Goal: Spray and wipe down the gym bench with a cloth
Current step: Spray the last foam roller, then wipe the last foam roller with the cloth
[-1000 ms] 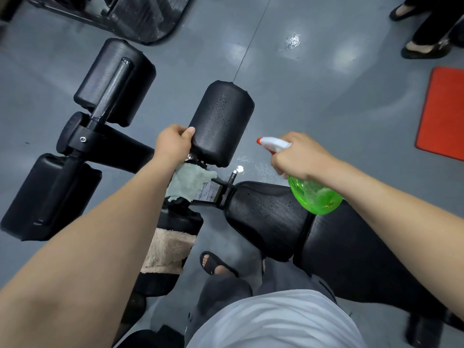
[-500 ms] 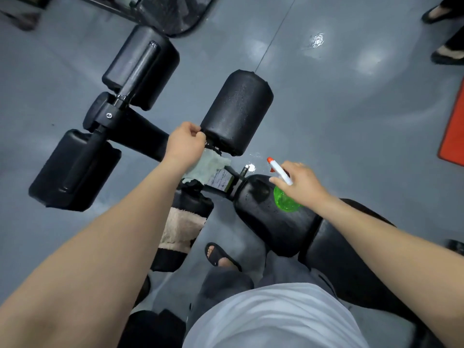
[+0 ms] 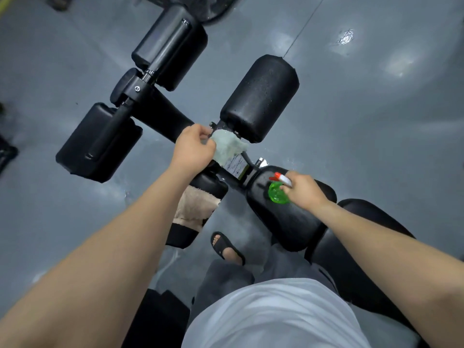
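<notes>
Left hand (image 3: 194,146) pinches the pale green cloth (image 3: 227,146), bunched against the bench's metal stem. The droplet-speckled roller pad (image 3: 261,96) sits at 1 o'clock of it. Right hand (image 3: 303,190) curls round the green spray bottle (image 3: 276,195), low over the seat pad (image 3: 283,222), nozzle toward 10 o'clock. A beige towel (image 3: 193,207) drapes at 7 o'clock of the cloth.

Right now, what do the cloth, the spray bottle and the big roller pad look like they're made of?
The cloth: soft pale fabric, probably terry or microfibre; fuzzy nap, bunches loosely.
The spray bottle: glossy translucent green plastic; light passes through it.
The roller pad: black padding, likely foam or vinyl-covered; matte with slight sheen, speckled with droplets.
</notes>
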`<move>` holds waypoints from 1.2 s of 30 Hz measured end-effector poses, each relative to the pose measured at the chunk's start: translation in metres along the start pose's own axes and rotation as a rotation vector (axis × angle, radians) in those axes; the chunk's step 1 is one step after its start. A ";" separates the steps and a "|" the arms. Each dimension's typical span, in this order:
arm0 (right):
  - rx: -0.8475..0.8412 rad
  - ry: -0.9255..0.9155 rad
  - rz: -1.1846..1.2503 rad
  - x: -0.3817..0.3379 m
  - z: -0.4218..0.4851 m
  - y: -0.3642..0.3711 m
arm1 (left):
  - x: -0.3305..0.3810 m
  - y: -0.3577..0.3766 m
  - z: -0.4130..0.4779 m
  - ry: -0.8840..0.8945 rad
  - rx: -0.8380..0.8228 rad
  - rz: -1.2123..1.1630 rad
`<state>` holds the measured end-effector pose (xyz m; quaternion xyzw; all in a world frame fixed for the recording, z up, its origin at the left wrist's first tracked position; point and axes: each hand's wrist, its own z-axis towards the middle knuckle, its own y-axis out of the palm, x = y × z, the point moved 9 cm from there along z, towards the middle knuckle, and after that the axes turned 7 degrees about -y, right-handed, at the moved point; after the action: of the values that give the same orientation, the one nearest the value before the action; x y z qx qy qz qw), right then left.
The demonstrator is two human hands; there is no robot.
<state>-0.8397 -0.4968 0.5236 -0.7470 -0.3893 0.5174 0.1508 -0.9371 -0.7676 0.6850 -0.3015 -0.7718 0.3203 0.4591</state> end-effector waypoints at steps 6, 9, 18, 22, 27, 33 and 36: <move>-0.050 0.009 -0.027 0.011 -0.008 0.013 | -0.009 -0.002 -0.009 0.019 0.017 0.064; -0.058 0.004 -0.034 0.015 -0.009 0.012 | -0.005 0.002 -0.013 0.068 0.021 0.079; -0.068 -0.056 0.079 -0.010 -0.017 -0.013 | 0.003 0.020 -0.010 0.122 0.016 0.231; 0.060 -0.092 0.208 -0.038 -0.004 -0.046 | 0.012 0.014 -0.015 0.110 0.001 0.169; 0.104 -0.235 0.389 -0.104 0.019 -0.080 | 0.036 -0.011 -0.023 0.080 0.005 -0.044; -0.053 -0.253 0.735 -0.161 0.028 -0.097 | 0.066 -0.009 -0.019 0.035 -0.220 -0.450; 0.018 -0.246 0.881 -0.157 0.032 -0.103 | 0.072 -0.003 -0.012 0.008 -0.224 -0.515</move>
<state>-0.9370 -0.5511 0.6777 -0.7730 -0.0449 0.6205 -0.1242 -0.9552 -0.7120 0.7291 -0.1454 -0.8519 0.1047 0.4921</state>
